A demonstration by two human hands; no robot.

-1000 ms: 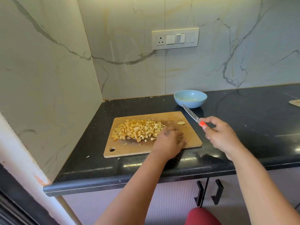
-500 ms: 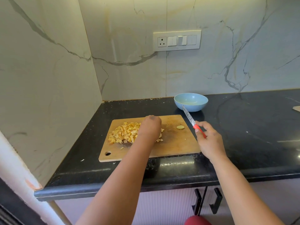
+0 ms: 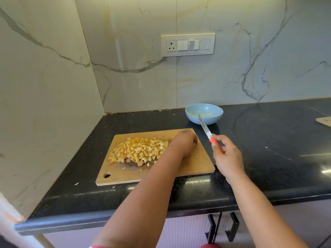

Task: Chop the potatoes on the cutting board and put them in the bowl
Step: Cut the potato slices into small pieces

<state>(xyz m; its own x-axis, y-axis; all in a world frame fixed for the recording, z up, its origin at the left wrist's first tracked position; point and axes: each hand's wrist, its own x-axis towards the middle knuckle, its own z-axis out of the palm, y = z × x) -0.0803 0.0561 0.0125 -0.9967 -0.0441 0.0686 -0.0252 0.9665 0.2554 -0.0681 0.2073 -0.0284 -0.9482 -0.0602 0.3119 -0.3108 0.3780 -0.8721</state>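
A wooden cutting board [image 3: 197,163] lies on the black counter with a heap of diced potato [image 3: 138,151] on its left half. My left hand [image 3: 185,142] is at the board's far right part, fingers curled down around a small pale potato piece that is mostly hidden under them. To the right of the board, my right hand [image 3: 227,156] grips the red handle of a small knife [image 3: 206,129], held above the counter. Its blade points up and away toward the light blue bowl [image 3: 204,113]. The bowl stands behind the board and looks empty.
Marble walls close the counter at the left and back, with a switch panel [image 3: 188,44] above the bowl. Another board's corner [image 3: 324,121] shows at the far right edge. Small crumbs dot the counter; cabinet handles [image 3: 222,228] hang below its front edge.
My left hand has moved from the diced heap to the board's far right, covering the lone potato slice there. The right hand has lifted the knife slightly, blade more upright.
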